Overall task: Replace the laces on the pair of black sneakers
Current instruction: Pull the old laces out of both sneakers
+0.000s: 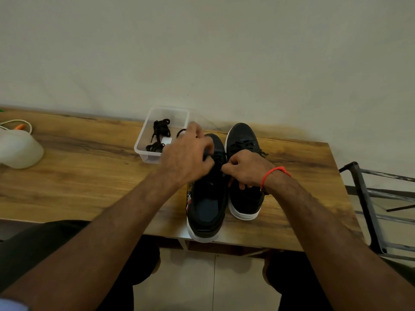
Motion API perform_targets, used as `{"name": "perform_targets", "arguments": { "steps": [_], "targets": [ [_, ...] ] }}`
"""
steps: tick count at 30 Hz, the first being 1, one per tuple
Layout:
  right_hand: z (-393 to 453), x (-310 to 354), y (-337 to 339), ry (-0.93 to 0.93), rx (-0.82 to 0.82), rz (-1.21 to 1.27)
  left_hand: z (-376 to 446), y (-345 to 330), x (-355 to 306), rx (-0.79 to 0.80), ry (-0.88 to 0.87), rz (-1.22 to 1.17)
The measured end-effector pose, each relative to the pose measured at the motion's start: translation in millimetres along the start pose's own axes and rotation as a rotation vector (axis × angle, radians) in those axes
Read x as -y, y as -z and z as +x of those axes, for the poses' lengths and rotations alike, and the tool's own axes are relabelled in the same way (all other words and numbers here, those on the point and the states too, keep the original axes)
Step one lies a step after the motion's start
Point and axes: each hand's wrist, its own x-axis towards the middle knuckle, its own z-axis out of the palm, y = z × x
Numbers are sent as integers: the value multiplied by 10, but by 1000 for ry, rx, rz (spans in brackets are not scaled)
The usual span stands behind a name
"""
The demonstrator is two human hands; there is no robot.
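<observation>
Two black sneakers with white soles stand side by side on the wooden table, toes pointing away from me. The left sneaker [207,203] overhangs the table's front edge a little; the right sneaker [243,140] sits further back with its lace in place. My left hand [186,158] and my right hand [247,169] are over the left sneaker's lacing area, each pinched on its black lace [219,157]. A clear plastic box [143,143] just behind my left hand holds bundled black laces [160,127].
A white rounded object [20,149] with a white cord lies at the table's far left. A grey metal frame [372,198] stands right of the table. The wall runs directly behind the table. My legs are under the front edge.
</observation>
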Motion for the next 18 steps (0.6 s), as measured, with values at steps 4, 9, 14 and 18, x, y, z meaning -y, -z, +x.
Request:
{"name": "perform_targets", "arguments": {
  "steps": [4,9,14,18],
  "targets": [
    [0,-3,1,2,1,-2,-49,-198,-40,102,-33,65],
    [6,-3,8,-3,4,4,-21,-176,-6,3,-41,-67],
    [11,-2,-4,4,-4,6,1,-132,-3,114,-23,-15],
    [10,-2,-12,8,-9,3,-8,-139,-30,108,-26,28]
  ]
}}
